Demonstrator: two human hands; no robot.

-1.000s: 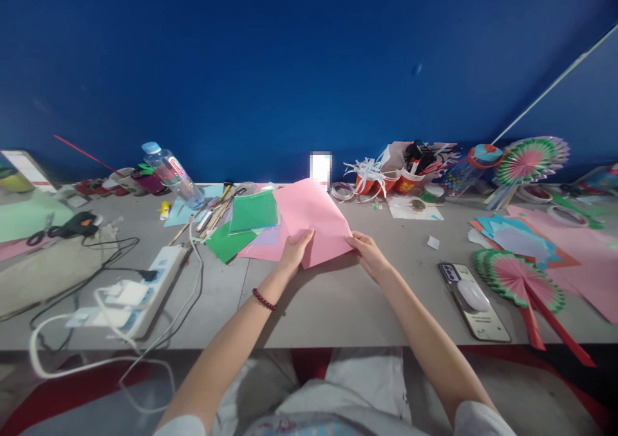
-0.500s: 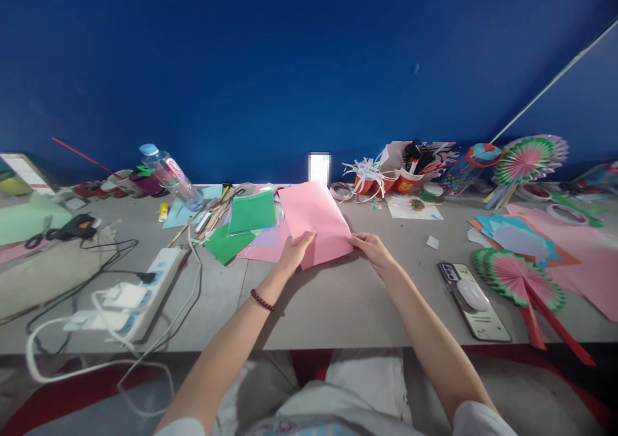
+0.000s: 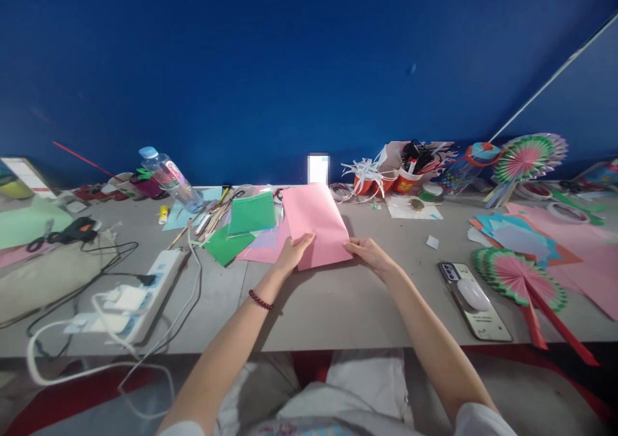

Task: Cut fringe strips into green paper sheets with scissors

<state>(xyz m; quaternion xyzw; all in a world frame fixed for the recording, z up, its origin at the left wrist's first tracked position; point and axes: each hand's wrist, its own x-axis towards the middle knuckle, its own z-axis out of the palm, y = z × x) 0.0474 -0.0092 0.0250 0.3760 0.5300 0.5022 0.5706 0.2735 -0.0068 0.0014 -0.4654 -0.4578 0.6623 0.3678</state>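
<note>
Your sheet [image 3: 316, 225] is lying squarer to you than it was a second ago: its far-left corner is sitting further right, and its surface is looking flatter. Your right hand [image 3: 371, 255] is resting a touch lower and further left, while your left hand [image 3: 292, 254] is staying almost where it was.

You are holding the sheet at the middle of the desk [image 3: 318, 313], right in front of you. Your left hand is gripping its near-left part, thumb pressing on top; the other fingers are hiding, so you cannot tell how they are bearing underneath. Your right hand is pinching the near-right corner between thumb and fingertips, and the right edge seems to be curving up there. Whether you are holding one layer or more is not showing.

Judging by its look, you are handling something light and thin, stiff enough for keeping its shape but creasing easily under a hard thumb. It is probably sliding freely on the desk, so you are doing well by pinning it flat with your left hand and taking the corner lightly, by the very edge.

Just left of the sheet, pink paper [image 3: 270, 254] and a green packet [image 3: 251, 214] are lying; well to the right, a mouse [image 3: 473, 294] is resting on a phone [image 3: 483, 323].
</note>
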